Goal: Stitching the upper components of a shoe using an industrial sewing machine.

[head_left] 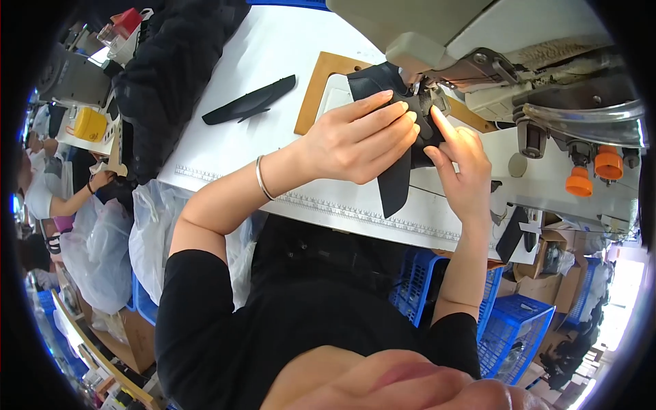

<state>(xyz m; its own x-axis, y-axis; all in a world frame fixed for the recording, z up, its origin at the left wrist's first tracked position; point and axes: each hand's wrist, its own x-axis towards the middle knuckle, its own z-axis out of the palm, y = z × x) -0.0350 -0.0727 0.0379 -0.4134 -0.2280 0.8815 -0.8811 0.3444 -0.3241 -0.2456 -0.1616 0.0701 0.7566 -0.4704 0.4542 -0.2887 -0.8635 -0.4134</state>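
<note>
A black, leather-like flat piece (394,188) lies under the needle area of a sewing machine (425,85), and its long tapered end points toward me. My left hand (359,140) rests over it with fingers stretched side by side, their tips touching its surface; the thumb is hidden. On the piece's right side is my right hand (461,160), its index finger reaching close beside the presser foot. The thumb lies near the piece's edge, apart from that finger. Left of my hands, a similar black curved piece (249,102) with a narrow tab lies loose on the white table (273,41).
A tan board (312,96) surrounds the machine bed. A ruler strip (342,208) runs along the table's front edge. Black material (178,75) is heaped at left, beside plastic bags (154,232). Blue crates (516,335) stand below right. Another person's hand (101,180) shows far left.
</note>
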